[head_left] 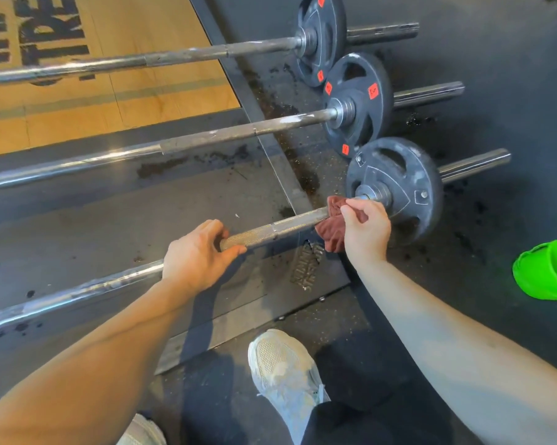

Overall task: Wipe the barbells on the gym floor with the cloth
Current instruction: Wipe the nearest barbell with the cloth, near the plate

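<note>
Three barbells lie side by side on the gym floor, each with a black plate at its right end. The nearest barbell (290, 224) runs from lower left to its plate (399, 187). My left hand (195, 255) grips its knurled shaft. My right hand (365, 229) holds a reddish-brown cloth (330, 234) wrapped over the shaft just left of the plate's collar. The middle barbell (206, 139) and the far barbell (180, 57) lie beyond, untouched.
A wooden lifting platform (110, 101) with black lettering sits at the upper left, edged by a metal frame (270, 155). A bright green object (546, 271) lies on the dark rubber floor at the right. My white shoe (283, 364) stands below the bar.
</note>
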